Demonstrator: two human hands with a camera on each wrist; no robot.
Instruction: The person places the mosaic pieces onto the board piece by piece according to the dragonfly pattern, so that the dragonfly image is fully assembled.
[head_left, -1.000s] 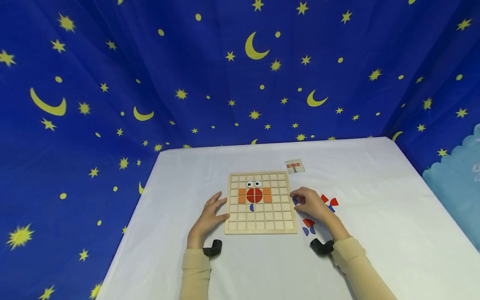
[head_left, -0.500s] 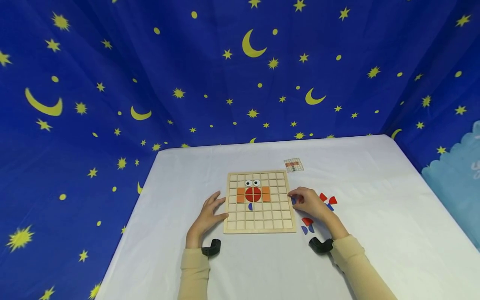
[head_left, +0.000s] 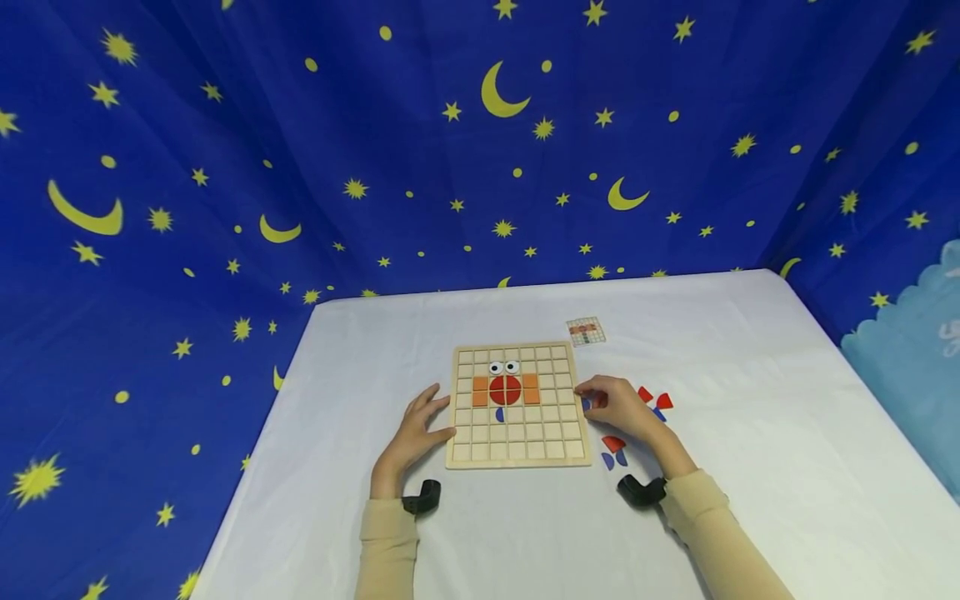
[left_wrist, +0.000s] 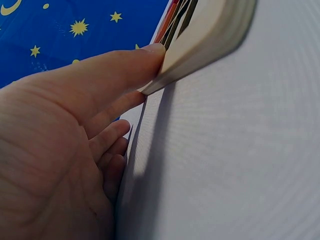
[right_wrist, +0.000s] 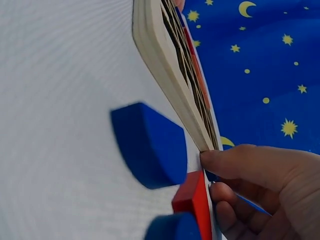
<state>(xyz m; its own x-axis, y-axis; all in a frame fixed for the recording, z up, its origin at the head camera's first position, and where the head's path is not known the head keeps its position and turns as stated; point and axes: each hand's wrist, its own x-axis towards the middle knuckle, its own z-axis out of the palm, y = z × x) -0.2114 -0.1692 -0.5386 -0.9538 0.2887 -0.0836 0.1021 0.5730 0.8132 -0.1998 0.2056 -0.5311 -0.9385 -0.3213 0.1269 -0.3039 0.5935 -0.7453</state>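
Observation:
A square wooden grid board (head_left: 547, 462) lies on the table with two eye pieces (head_left: 504, 367), a red disc of quarter pieces (head_left: 505, 390), orange squares (head_left: 531, 389) on either side and one blue piece (head_left: 500, 414) below. My left hand (head_left: 408, 437) touches its left edge, fingers spread; the left wrist view shows the thumb (left_wrist: 150, 55) against the rim. At the right edge, my right hand (head_left: 622, 406) rests its thumb (right_wrist: 217, 162) on the frame. A blue piece (head_left: 587, 404) lies beside the board, partly hidden by the right fingers.
A small pattern card (head_left: 586, 331) lies behind the board's right corner. Loose red (head_left: 613, 444) and blue (head_left: 608, 461) pieces lie near the right wrist, others (head_left: 664, 402) beyond the right hand. A starry blue curtain (head_left: 420, 167) hangs behind the white table.
The head view has shifted slightly. Both hands stay at the board's sides, and the pieces on it keep their places.

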